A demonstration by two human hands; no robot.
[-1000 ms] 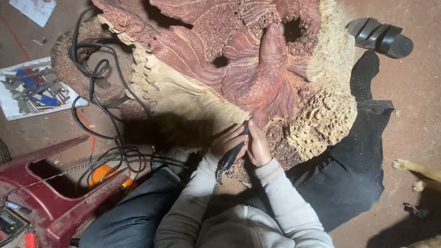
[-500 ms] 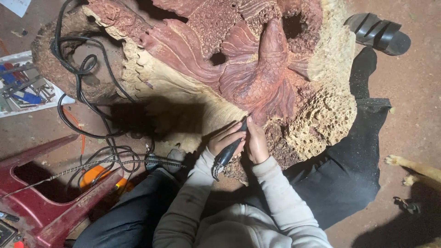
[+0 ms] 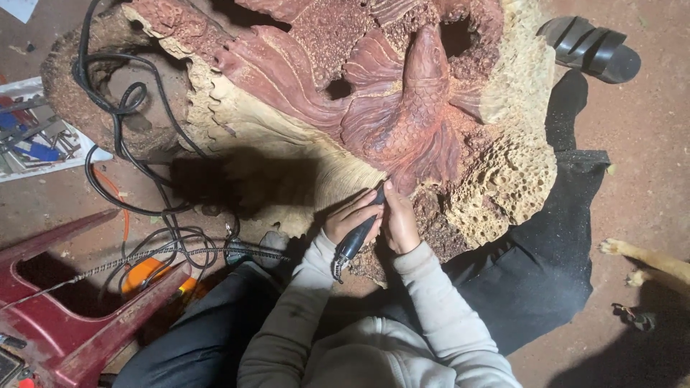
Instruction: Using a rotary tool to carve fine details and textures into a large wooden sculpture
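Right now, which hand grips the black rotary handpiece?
The left hand wraps around the handpiece; the right hand only steadies beside its tip.

Left hand (image 3: 350,218) and right hand (image 3: 399,224) together, fingers curled.

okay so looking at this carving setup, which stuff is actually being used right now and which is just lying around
In use:
- rotary handpiece, held by left hand and right hand
- fish carving, touched by the tool tip
- flexible shaft

Lying about:
- black sandal
- hand tools on white sheet
- red plastic chair
- black cables
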